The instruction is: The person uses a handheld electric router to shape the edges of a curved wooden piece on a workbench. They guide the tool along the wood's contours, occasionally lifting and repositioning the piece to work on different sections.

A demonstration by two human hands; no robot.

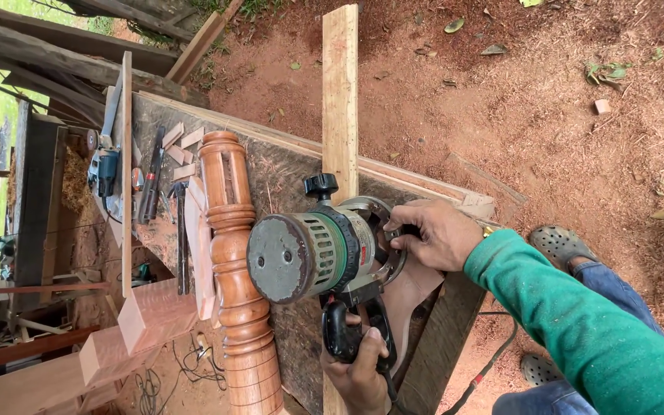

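**Two hands on the router, bench full of stuff**

Both hands are on one big green-and-grey router point(324, 250), which sits on a reddish curved workpiece point(416, 296) on the rough workbench point(286, 173). The right hand point(433, 234) is closed around the base near the bit, probably to keep it flat and steered. The left hand point(363, 369) wraps the black handle point(345, 330), likely for the trigger. Just beside it lies one turned wooden post point(234, 253), parked out of the cutting path. One long pale plank point(340, 92) runs under the router's far side, and one small power tool point(105, 170) rests further back.
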